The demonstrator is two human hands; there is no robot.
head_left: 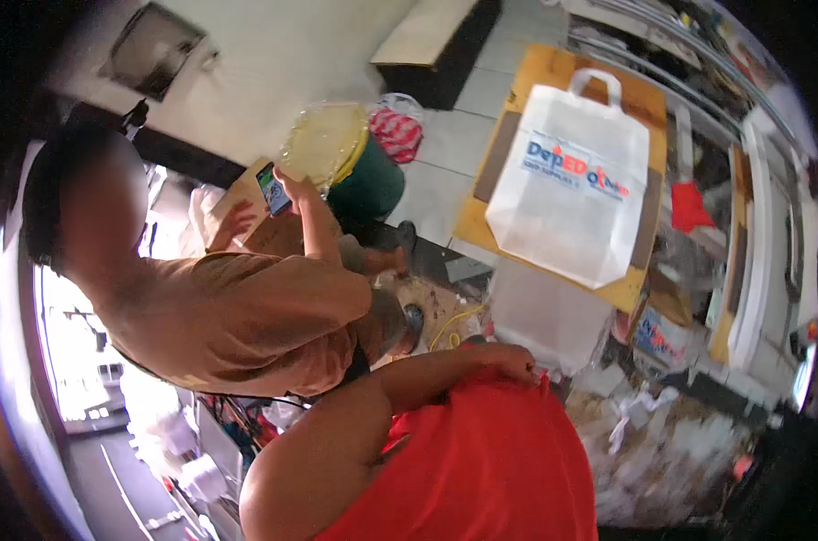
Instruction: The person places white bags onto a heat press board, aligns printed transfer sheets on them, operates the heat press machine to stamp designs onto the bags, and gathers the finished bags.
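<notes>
My left hand [515, 363] is closed at the front edge of my red shirt [481, 460], with a bit of the cloth apparently pinched between its fingers. My bare forearm lies across the top of the shirt. Out of view is my right hand. Beyond my left hand, a white bag [576, 216] with blue and red print and a looped handle lies flat on a wooden board [528, 86]. Below the board, near my hand, is a translucent plastic container [549, 316].
At the left a person in a brown shirt [247, 307] holds a phone [274, 189]. Behind them stands a green bin [373, 185] with a yellowish lid [323, 144], beside a red-and-white striped bag [396, 135]. Metal rails and a printed box [663, 338] are at the right.
</notes>
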